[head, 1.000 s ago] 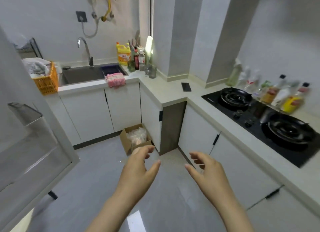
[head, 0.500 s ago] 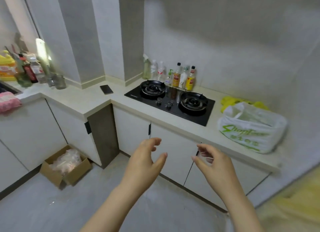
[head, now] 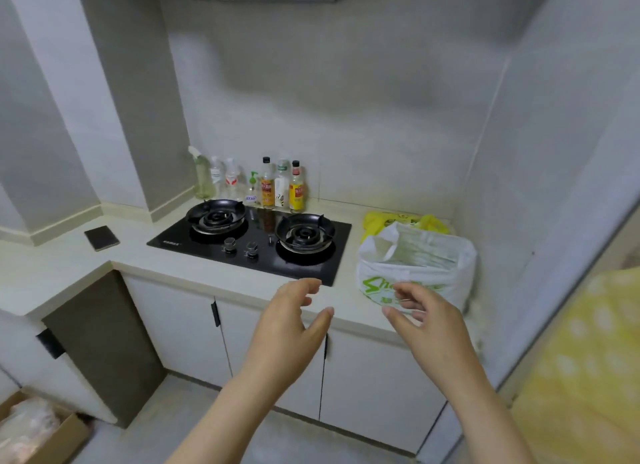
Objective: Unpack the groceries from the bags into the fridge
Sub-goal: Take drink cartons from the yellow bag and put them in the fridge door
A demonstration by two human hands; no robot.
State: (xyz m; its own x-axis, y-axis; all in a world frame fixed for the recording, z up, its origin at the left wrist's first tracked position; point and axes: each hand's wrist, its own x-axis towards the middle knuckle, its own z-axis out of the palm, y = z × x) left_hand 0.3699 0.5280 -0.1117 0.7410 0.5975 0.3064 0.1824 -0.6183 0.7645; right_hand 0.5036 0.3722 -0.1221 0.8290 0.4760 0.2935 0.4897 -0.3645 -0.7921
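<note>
white bag (head: pixel 424 273) sits behind right hand (head: pixel 427 325), left hand (head: pixel 287 323) beside (both relaxed).

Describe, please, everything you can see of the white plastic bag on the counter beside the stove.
The white plastic bag is thin and crinkled, with green lettering on its front. It stands upright on the pale countertop, right of the black hob, its mouth open. A yellow bag sits directly behind it. The right hand overlaps its lower front; contact cannot be told.
</note>
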